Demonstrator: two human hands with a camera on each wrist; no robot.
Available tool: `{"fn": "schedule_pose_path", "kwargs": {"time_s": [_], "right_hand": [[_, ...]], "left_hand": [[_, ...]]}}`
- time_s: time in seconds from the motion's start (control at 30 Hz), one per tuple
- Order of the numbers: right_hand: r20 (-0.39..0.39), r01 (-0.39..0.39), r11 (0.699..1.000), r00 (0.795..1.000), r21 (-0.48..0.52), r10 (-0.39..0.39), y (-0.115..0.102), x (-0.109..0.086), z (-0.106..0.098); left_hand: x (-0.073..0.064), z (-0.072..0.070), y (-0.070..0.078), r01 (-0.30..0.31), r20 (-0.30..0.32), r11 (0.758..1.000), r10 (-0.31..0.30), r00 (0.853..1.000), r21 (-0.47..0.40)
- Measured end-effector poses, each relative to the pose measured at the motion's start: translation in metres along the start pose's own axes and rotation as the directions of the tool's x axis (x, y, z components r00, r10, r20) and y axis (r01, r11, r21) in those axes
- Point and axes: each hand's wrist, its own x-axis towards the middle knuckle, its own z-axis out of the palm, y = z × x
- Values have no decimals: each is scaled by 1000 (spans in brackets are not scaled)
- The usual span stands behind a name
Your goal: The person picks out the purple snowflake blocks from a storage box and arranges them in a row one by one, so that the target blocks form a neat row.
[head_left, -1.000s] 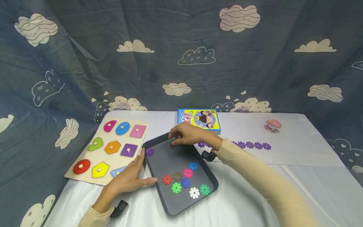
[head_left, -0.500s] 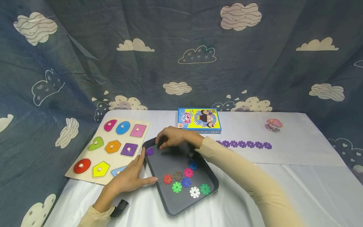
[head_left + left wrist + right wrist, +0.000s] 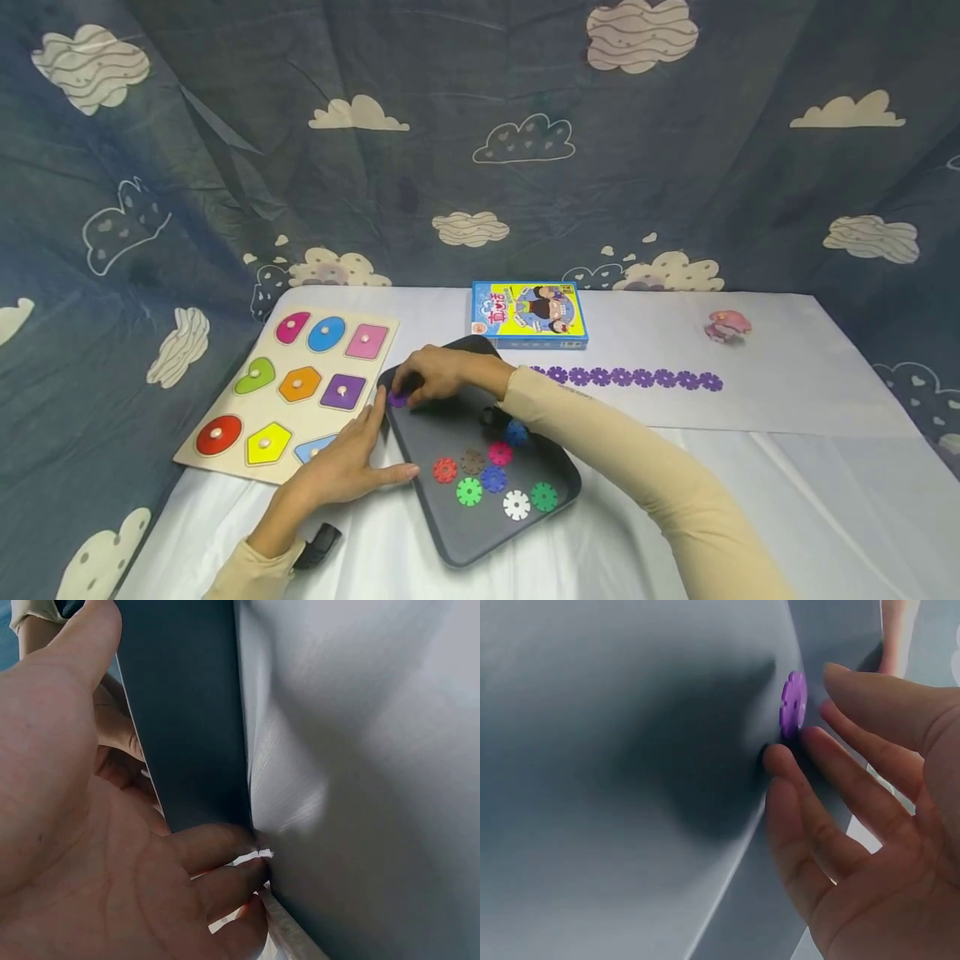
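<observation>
A dark grey tray [image 3: 450, 533] stands tilted across the white table. My left hand [image 3: 341, 475] lies along its left wall, fingers extended and touching it; in the left wrist view the fingertips [image 3: 214, 844] rest against the outer wall. Inside the tray's far left corner, my right hand [image 3: 435, 372] reaches down at a purple notched disc [image 3: 793, 705]. The right wrist view shows fingers and thumb spread around that disc, without a clear pinch. Nearer the front of the tray lie several notched discs, among them a red disc [image 3: 445, 470], a white disc [image 3: 516, 505] and a pink disc [image 3: 500, 453].
A row of purple discs [image 3: 622, 377] runs across the table to the right of the tray. Behind it stand a blue and yellow box [image 3: 528, 315] and a small pink figure [image 3: 727, 326]. A wooden shape puzzle [image 3: 281, 408] lies left of the tray.
My right hand has moved left and down, from the tray's far edge to the purple disc in the corner. The left hand has stayed at the tray's wall.
</observation>
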Motion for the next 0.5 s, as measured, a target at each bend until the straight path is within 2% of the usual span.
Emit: {"fn": "schedule_pose_path", "kwargs": {"time_s": [0.17,0.5], "right_hand": [[-6,-18,999,1000,-42,18,0,2,5],[-55,-69,998,996,6,70,8,-4,6]], "left_hand": [[0,0,-1,-2,2,1000,2,1000,-4],[-1,-1,1,15,2,1000,-15,1000,2]]}}
